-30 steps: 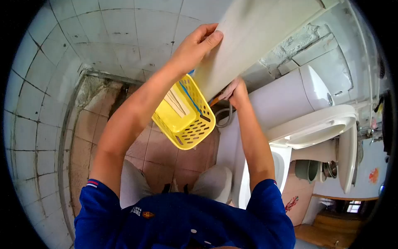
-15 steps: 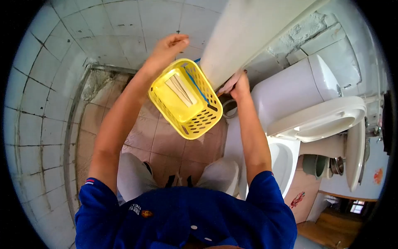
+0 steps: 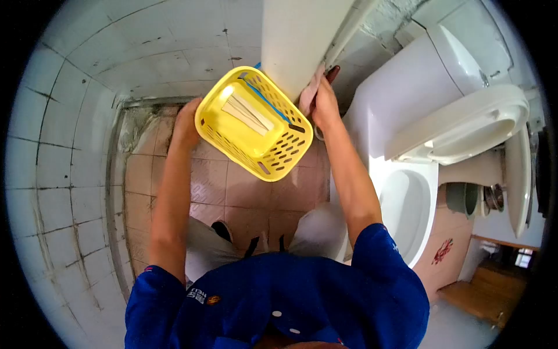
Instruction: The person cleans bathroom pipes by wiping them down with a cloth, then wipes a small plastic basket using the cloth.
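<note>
A yellow plastic basket [image 3: 279, 152] with slotted walls sits tilted in front of the thick white pipe. Inside lie pale flat strips [image 3: 247, 113], and a thin blue strip [image 3: 267, 102] runs along one wall. My left hand [image 3: 186, 123] is closed at the basket's left rim, its fingertips partly hidden behind the wall. On the other side, my right hand [image 3: 325, 107] is closed around a pinkish cloth [image 3: 311, 90] beside the pipe. A dark red piece [image 3: 332, 74] sticks out above that hand.
The white pipe [image 3: 296, 41] rises behind the basket. A white toilet [image 3: 401, 99] with raised lid stands close to my right arm. A grey-green bucket [image 3: 459, 198] is farther right. White tiled wall [image 3: 49, 174] lies left, pinkish floor tiles [image 3: 209, 180] below.
My left hand has come down from above the basket to its left rim. My right hand stays beside the pipe with the cloth. The whole view has shifted somewhat.
</note>
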Demonstrator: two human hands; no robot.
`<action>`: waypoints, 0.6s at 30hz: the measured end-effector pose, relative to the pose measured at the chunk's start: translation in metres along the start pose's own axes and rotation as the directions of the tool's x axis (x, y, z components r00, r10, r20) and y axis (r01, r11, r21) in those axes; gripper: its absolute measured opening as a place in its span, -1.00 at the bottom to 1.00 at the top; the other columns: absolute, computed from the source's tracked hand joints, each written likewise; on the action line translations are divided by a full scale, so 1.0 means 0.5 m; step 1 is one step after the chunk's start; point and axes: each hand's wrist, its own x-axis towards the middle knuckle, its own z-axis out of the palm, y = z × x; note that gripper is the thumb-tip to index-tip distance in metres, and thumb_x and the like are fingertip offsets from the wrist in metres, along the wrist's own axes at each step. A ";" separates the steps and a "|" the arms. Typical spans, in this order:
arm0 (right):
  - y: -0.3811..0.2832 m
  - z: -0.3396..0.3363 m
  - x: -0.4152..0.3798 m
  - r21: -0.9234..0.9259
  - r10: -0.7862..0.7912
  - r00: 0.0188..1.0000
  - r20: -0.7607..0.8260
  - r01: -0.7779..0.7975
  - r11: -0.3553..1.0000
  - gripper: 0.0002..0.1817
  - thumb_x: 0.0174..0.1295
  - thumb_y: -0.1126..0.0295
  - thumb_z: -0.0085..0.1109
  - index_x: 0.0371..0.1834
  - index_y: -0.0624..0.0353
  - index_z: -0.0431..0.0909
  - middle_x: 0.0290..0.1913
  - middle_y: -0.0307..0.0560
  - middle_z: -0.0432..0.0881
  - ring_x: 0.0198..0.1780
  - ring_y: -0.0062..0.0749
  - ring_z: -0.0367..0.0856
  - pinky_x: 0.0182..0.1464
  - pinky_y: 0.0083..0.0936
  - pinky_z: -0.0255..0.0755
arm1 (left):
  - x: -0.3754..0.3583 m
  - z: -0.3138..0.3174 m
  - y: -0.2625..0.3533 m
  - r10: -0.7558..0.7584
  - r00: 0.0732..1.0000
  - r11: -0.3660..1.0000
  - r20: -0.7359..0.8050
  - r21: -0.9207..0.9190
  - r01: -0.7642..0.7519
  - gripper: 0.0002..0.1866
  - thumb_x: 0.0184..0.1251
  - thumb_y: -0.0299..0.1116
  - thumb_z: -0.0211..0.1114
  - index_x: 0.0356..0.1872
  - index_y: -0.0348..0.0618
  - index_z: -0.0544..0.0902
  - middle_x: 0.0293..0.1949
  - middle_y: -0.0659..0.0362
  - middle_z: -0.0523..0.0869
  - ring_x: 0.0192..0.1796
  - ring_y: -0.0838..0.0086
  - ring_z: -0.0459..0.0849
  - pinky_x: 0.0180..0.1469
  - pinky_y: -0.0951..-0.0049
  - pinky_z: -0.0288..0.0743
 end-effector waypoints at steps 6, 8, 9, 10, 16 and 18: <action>0.059 -0.022 -0.054 -0.237 0.130 0.955 -0.266 -0.196 0.952 -0.56 0.50 0.24 -0.08 0.27 0.32 0.42 0.11 -0.03 0.60 0.08 -0.39 0.56 0.13 -0.49 0.43 | -0.082 0.120 -0.092 0.001 1.000 0.840 -0.023 -0.543 -0.013 -0.54 0.44 -0.11 0.20 0.23 -0.17 0.51 0.08 0.09 0.68 -0.02 0.40 0.73 -0.04 0.35 0.69; 0.082 -0.045 -0.073 -0.103 0.203 0.953 -0.224 -0.230 0.968 -0.59 0.49 0.28 -0.07 0.25 0.35 0.44 0.13 0.01 0.59 0.07 -0.39 0.56 0.12 -0.51 0.42 | -0.090 0.125 -0.109 0.002 0.997 0.814 0.072 -0.579 0.041 -0.53 0.44 -0.12 0.19 0.25 -0.16 0.50 0.10 0.08 0.67 0.00 0.37 0.73 -0.03 0.33 0.69; 0.091 -0.059 -0.078 -0.124 0.188 0.957 -0.221 -0.219 0.968 -0.59 0.51 0.26 -0.09 0.27 0.30 0.43 0.09 -0.05 0.60 0.03 -0.41 0.58 0.07 -0.51 0.46 | -0.090 0.129 -0.116 0.011 0.985 0.789 0.172 -0.607 0.097 -0.52 0.44 -0.12 0.19 0.27 -0.16 0.48 0.12 0.08 0.66 0.03 0.35 0.72 -0.03 0.31 0.70; 0.089 -0.066 -0.085 -0.143 0.171 0.960 -0.220 -0.206 0.968 -0.59 0.52 0.25 -0.11 0.29 0.24 0.42 0.05 -0.10 0.62 -0.01 -0.43 0.60 0.02 -0.51 0.51 | -0.091 0.139 -0.114 0.004 0.984 0.793 0.181 -0.600 0.107 -0.52 0.44 -0.12 0.19 0.27 -0.16 0.48 0.12 0.08 0.66 0.03 0.35 0.72 -0.03 0.31 0.70; 0.074 -0.069 -0.108 -0.077 0.180 0.947 -0.265 -0.207 0.975 -0.65 0.49 0.27 -0.13 0.21 0.18 0.46 -0.01 -0.16 0.63 -0.04 -0.39 0.61 0.01 -0.45 0.51 | -0.105 0.149 -0.132 -0.032 0.983 0.730 0.178 -0.668 0.145 -0.49 0.46 -0.10 0.15 0.32 -0.14 0.43 0.18 0.06 0.62 0.08 0.30 0.69 0.03 0.24 0.67; 0.095 -0.066 -0.126 -0.109 0.365 0.870 -0.331 -0.419 0.901 -0.61 0.49 0.28 -0.14 0.23 0.28 0.44 0.13 -0.04 0.59 0.09 -0.27 0.56 0.14 -0.33 0.43 | -0.118 0.140 -0.158 -0.103 0.992 0.920 0.066 -0.374 0.121 -0.47 0.47 -0.06 0.12 0.33 -0.11 0.42 0.22 0.07 0.60 0.13 0.34 0.66 0.08 0.27 0.64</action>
